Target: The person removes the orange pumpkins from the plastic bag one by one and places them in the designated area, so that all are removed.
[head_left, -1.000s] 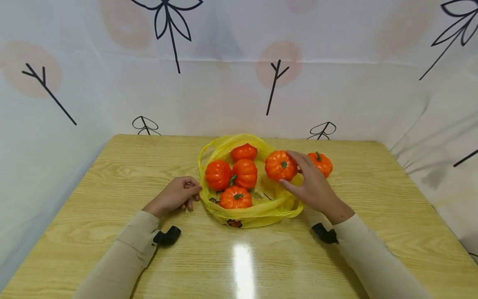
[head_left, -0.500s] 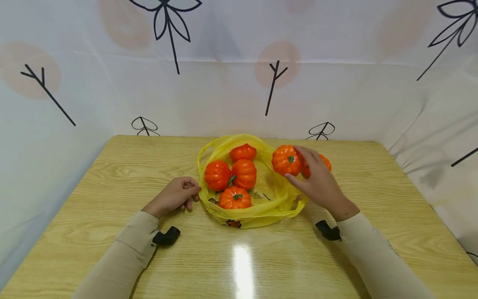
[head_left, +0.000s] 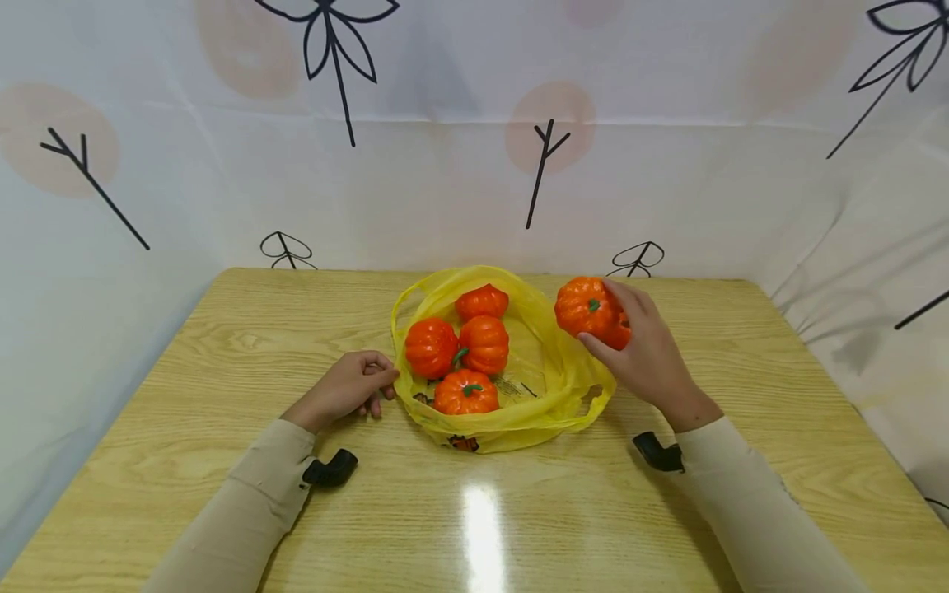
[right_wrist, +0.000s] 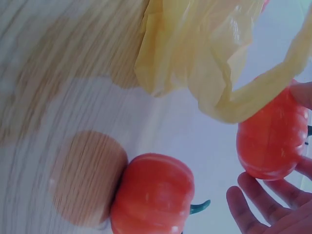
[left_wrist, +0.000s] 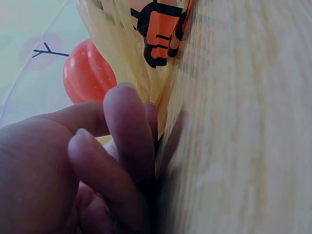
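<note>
Right hand (head_left: 651,354) gripping one orange pumpkin (head_left: 582,306), thumb at the near side, fingers over the far side; held up off the table (head_left: 356,527), by the right rim of the yellow plastic bag (head_left: 552,424). Left hand (head_left: 354,385) has fingers curled at the bag's left edge, thumb and forefinger pinching the plastic.

Step in hand, as I read it: moving a single pumpkin across the bag's right side while the left steadies the bag. Whether inward or outward, these views alone can't settle. Next move probably calls for a firm hold, and clearance from both the loose handle loop (right_wrist: 243,105) and the table pumpkin (right_wrist: 153,192) underneath.

Count: six pumpkins. Four inside the bag: back pumpkin (head_left: 483,302), left pumpkin (head_left: 430,347), middle pumpkin (head_left: 486,344), front pumpkin (head_left: 466,390). One in the right hand. One on the table right of the bag, mostly hidden from the head view but plain from the right wrist, green stem showing. Bags: one. Hands: two
</note>
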### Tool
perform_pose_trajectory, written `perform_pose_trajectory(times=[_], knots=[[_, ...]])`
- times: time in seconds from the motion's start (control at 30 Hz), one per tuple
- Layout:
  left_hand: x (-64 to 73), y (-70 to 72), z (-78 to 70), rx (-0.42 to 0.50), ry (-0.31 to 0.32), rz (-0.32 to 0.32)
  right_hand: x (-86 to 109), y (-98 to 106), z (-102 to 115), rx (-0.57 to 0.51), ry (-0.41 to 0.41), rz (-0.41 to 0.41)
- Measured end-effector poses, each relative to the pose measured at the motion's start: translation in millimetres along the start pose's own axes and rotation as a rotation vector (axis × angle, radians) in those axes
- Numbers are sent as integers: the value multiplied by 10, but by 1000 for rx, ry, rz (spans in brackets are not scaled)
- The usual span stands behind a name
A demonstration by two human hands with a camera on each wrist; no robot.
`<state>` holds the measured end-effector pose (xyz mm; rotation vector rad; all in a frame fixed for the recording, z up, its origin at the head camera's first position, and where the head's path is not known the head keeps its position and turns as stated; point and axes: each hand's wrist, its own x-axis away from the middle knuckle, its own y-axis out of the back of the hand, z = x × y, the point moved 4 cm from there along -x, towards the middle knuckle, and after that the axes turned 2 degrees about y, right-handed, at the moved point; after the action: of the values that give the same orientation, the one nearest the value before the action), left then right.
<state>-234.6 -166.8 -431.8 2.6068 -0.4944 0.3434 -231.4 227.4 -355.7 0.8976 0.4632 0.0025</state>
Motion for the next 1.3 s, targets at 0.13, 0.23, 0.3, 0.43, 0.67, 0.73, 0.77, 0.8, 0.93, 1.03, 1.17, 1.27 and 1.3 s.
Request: perform_pose_trajectory(times=[0.13,0.23,0.3,0.43,0.67,0.73,0.77,0.8,0.93,1.03,1.17,1.27,1.3], knots=[[4,-12,4,-2,-2,1,-3,39,-45,-1,-13,-19],[8,-21,1,-3,-2,1,-5,75,-75,0,-31,-29],[13,-27,-9,-2,-1,2,-7,100,-97,3,-36,-40],[17,-34,-22,-4,0,5,-15,147,-132,17,-41,-76],[19,-18,-9,-19,-1,5,-20,211,-213,3,-75,-128],[21,-13,-6,-23,-2,0,-30,232,-238,2,-84,-143],[23,-10,-5,-21,0,-2,-35,242,-250,-1,-87,-152],[24,-9,-4,-19,2,-5,-40,249,-266,-1,-92,-160],[23,-6,-11,-11,6,-8,-48,288,-330,-3,-117,-192],[19,-4,-18,-11,2,-7,-48,326,-383,-2,-143,-215],[19,-2,-14,-12,9,-7,-48,375,-449,-9,-178,-238],[17,-5,-13,-19,9,-5,-49,415,-499,-8,-205,-247],[16,-6,-15,-21,5,-4,-52,430,-516,-7,-210,-251]])
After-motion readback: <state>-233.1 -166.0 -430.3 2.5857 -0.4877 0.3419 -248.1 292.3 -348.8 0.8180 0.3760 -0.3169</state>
